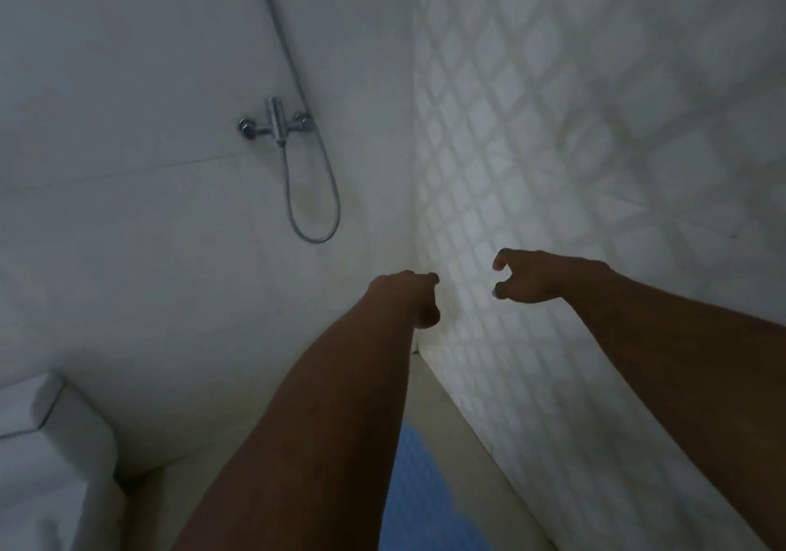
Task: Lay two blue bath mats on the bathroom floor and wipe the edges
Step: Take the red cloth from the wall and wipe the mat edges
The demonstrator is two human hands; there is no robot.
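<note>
A blue textured bath mat (419,491) lies on the floor at the bottom centre, partly hidden behind my left forearm. Only this one mat shows. Both my arms stretch forward toward the wall corner, well above the mat. My left hand (408,295) hangs with fingers curled downward and holds nothing that I can see. My right hand (531,276) is in front of the diamond-patterned wall, thumb and fingers apart in a loose curve, empty. No cloth is in view.
A chrome shower mixer (274,125) with a looping hose (314,201) is mounted on the white left wall. A white toilet cistern (46,444) stands at the lower left. A pale strip of floor (463,457) runs between the mat and the patterned right wall.
</note>
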